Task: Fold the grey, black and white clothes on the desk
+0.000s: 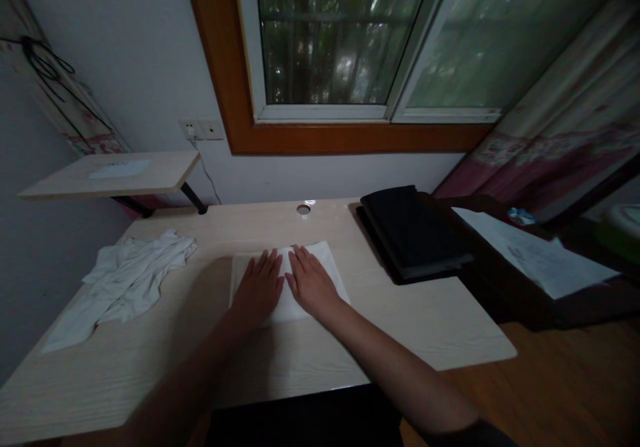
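Note:
A white folded cloth [327,260] lies flat on the light wooden desk [400,327] in front of me. My left hand [259,285] rests palm down on its left part, fingers stretched out. Beside it, my right hand [311,279] also presses flat on the cloth, its fingers pointing away from me. The two hands are close together near the cloth's middle and cover much of it. Farther left on the desk is a crumpled white garment [133,274], apart from both hands.
Dark folded cloth items [415,230] are stacked at the desk's back right. A raised shelf [120,174] stands at the back left. Behind the desk are a round cable hole [303,210], wall sockets [201,129] and a window. A paper sheet [535,254] lies on dark furniture to the right.

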A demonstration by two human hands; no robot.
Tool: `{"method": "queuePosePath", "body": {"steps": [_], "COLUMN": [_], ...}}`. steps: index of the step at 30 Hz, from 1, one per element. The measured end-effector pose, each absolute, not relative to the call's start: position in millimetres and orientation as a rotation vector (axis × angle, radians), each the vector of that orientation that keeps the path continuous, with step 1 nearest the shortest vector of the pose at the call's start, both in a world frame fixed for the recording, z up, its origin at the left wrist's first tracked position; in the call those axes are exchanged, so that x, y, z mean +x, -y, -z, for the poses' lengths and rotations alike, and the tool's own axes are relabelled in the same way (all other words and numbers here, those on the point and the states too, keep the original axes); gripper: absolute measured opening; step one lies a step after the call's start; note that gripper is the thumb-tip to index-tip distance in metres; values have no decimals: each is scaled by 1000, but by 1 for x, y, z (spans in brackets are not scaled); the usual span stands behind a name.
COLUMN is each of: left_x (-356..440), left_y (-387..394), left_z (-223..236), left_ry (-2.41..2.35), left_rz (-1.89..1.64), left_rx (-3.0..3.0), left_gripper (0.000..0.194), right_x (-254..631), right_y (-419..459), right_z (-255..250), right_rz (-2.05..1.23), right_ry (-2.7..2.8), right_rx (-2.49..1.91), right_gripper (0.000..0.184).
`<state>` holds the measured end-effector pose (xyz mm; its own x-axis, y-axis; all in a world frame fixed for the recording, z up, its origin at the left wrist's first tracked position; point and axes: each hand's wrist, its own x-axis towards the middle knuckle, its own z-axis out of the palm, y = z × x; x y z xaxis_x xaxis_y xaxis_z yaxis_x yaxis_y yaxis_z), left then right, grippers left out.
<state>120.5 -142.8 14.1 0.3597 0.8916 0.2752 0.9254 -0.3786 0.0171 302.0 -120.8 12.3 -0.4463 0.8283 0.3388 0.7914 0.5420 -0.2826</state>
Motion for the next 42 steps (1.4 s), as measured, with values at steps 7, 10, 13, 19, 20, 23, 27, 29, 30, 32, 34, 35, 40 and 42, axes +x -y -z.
{"method": "queuePosePath", "body": {"steps": [7, 10, 13, 19, 20, 23, 27, 29, 30, 32, 34, 35, 40, 42], "left_x": [95, 86, 81, 70, 67, 57, 40, 30, 24, 12, 3, -1, -7, -5], "left_y": [136, 135, 135, 133, 132, 131, 130, 130, 129, 127, 124, 123, 120, 120], "left_z": [1, 1, 1, 3, 4, 4, 5, 5, 6, 8, 10, 11, 10, 6], "left_ry": [1683, 1742, 1795, 1951, 1962, 1974, 2046, 2103, 2122, 2141, 2166, 2182, 2194, 2141], "left_rz": [410, 423, 421, 442, 448, 470, 476, 481, 482, 478, 490, 508, 711, 794], "left_rx": [-2421, -2419, -2445, -2443, -2439, -2414, -2360, -2314, -2293, -2265, -2235, -2221, -2162, -2168], "left_gripper": [56, 56, 57, 55, 55, 54, 54, 54, 54, 53, 52, 52, 50, 48], "right_x": [315, 325, 337, 359, 361, 368, 376, 380, 383, 388, 395, 398, 406, 405], "right_y": [111, 107, 103, 96, 95, 91, 86, 83, 82, 78, 73, 71, 64, 65], "right_z": [-7, -6, -5, -2, -1, 0, 4, 6, 8, 10, 12, 12, 9, 7], "right_rz": [-155, -172, -193, -230, -228, -229, -217, -196, -184, -157, -129, -116, -79, -95], "right_ry": [2374, 2371, 2374, 2372, 2370, 2355, 2304, 2252, 2220, 2149, 2077, 2044, 1945, 1947], "right_rx": [-1400, -1412, -1423, -1477, -1486, -1518, -1579, -1615, -1629, -1646, -1651, -1650, -1590, -1540], "right_gripper": [63, 64, 65, 62, 61, 59, 58, 57, 57, 56, 53, 52, 45, 42]}}
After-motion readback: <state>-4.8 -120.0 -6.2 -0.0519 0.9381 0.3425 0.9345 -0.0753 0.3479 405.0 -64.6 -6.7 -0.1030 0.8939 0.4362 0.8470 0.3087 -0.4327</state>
